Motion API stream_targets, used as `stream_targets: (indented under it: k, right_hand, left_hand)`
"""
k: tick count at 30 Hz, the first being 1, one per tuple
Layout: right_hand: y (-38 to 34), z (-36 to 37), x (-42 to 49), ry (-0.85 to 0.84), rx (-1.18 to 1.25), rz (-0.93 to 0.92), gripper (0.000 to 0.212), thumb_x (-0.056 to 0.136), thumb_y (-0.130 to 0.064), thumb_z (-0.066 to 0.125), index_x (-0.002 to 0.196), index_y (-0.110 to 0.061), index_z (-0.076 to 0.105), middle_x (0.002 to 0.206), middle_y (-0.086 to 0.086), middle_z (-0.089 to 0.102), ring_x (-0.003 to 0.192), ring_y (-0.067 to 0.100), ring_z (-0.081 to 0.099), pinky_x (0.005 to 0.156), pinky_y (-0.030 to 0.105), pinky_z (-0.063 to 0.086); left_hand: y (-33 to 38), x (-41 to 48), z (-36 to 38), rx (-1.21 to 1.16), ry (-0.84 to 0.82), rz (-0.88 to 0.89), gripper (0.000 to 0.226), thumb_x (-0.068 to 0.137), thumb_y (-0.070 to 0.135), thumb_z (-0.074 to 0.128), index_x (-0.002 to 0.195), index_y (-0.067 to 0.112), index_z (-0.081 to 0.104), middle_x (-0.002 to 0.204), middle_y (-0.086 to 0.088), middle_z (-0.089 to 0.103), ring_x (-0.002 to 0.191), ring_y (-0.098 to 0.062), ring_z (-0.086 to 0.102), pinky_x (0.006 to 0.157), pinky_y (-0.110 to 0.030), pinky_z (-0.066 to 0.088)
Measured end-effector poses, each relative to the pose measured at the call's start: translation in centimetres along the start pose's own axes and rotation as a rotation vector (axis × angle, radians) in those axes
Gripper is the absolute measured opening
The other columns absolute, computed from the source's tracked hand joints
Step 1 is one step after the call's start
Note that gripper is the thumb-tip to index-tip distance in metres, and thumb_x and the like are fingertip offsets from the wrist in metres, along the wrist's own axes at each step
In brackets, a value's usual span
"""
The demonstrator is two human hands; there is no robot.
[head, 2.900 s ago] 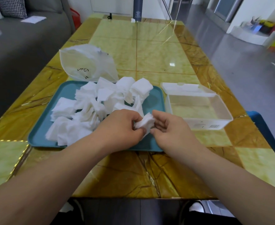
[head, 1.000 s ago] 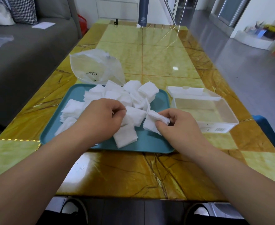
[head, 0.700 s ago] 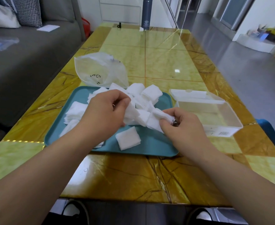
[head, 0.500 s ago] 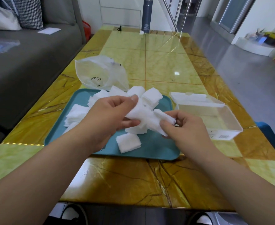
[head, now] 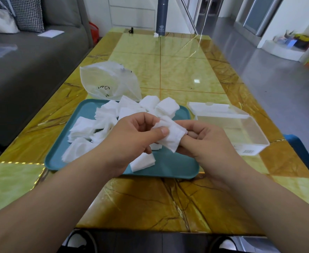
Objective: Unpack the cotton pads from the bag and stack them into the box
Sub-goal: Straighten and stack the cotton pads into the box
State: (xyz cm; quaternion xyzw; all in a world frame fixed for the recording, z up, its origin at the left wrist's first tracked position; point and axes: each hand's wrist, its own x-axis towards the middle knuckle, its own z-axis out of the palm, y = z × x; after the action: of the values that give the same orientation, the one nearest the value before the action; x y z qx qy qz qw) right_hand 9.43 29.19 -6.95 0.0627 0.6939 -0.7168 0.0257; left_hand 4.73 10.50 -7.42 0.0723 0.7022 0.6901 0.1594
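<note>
Above the teal tray [head: 170, 168], both hands hold one small bunch of white cotton pads [head: 172, 136]. My left hand [head: 131, 141] pinches it with the thumb on top. My right hand [head: 206, 143] grips it from the right with fingers underneath. Several loose cotton pads [head: 102, 123] lie heaped on the tray's left and back, and one pad [head: 143, 161] lies flat near the front. The clear plastic box [head: 248, 132], lid open, stands right of the tray and looks empty. The crumpled clear bag [head: 109, 81] lies behind the tray.
The yellow marble-pattern table [head: 183, 70] stretches ahead, with a dark flask [head: 161, 16] at its far end. A grey sofa [head: 22, 66] runs along the left. A blue chair edge [head: 301, 157] shows at the right beyond the box.
My left hand picked pads from the heap and brought them onto those in my right hand; the two hands have closed together over the tray. One pad dropped flat on the tray front.
</note>
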Motion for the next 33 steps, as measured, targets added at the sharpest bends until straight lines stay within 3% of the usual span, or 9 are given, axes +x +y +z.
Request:
stream_targets:
  k: [12,20,24,27,29,33]
  right_hand:
    - [-0.19,-0.25,-0.04,-0.066,-0.014,-0.032,0.027,0.102,0.0,0.059,0.123,-0.01,0.073,0.108,0.009,0.08,0.106,0.021,0.076,0.094,0.034,0.061]
    - [0.03,-0.36,0.13,-0.086,0.024,-0.036,0.026,0.103,-0.002,0.059,0.124,-0.009,0.073,0.111,0.012,0.079,0.109,0.025,0.075,0.1,0.042,0.059]
    - [-0.05,-0.63,0.07,-0.142,0.06,-0.047,0.039,0.089,0.008,0.065,0.124,-0.007,0.072,0.112,0.016,0.078,0.112,0.029,0.074,0.103,0.047,0.056]
    - [-0.02,-0.83,0.07,-0.145,0.062,-0.047,0.046,0.079,0.002,0.07,0.124,-0.009,0.073,0.111,0.016,0.078,0.112,0.03,0.073,0.105,0.048,0.054]
    - [0.15,-0.78,0.1,-0.124,0.054,-0.059,0.04,0.087,0.001,0.075,0.125,-0.009,0.072,0.11,0.016,0.079,0.112,0.031,0.074,0.105,0.05,0.055]
    - [0.42,-0.62,0.34,-0.059,0.03,-0.044,0.03,0.098,-0.004,0.065,0.128,-0.008,0.07,0.109,0.015,0.079,0.109,0.029,0.075,0.101,0.046,0.057]
  left_hand:
    - [-0.22,0.15,0.17,0.01,0.09,0.034,0.006,0.089,0.016,0.078,0.093,0.015,0.074,0.095,-0.012,0.075,0.077,-0.013,0.062,0.061,-0.031,0.047]
    - [-0.26,0.21,0.39,-0.042,0.093,0.026,0.007,0.087,0.016,0.079,0.092,0.015,0.074,0.085,-0.004,0.072,0.072,-0.013,0.059,0.056,-0.029,0.04]
    - [-0.29,0.25,0.43,-0.044,0.106,0.026,0.006,0.088,0.017,0.078,0.091,0.017,0.073,0.085,-0.004,0.073,0.071,-0.013,0.06,0.055,-0.028,0.04]
    - [-0.3,0.28,0.35,-0.048,0.111,0.028,0.006,0.088,0.018,0.078,0.09,0.018,0.073,0.085,-0.003,0.073,0.071,-0.012,0.06,0.055,-0.028,0.04]
    - [-0.3,0.29,0.35,-0.041,0.11,0.026,0.006,0.088,0.018,0.078,0.09,0.018,0.073,0.084,-0.002,0.072,0.071,-0.012,0.061,0.055,-0.028,0.041]
    - [-0.27,0.23,0.49,-0.037,0.109,0.023,0.006,0.089,0.017,0.078,0.093,0.016,0.073,0.084,-0.002,0.073,0.07,-0.012,0.061,0.055,-0.028,0.041]
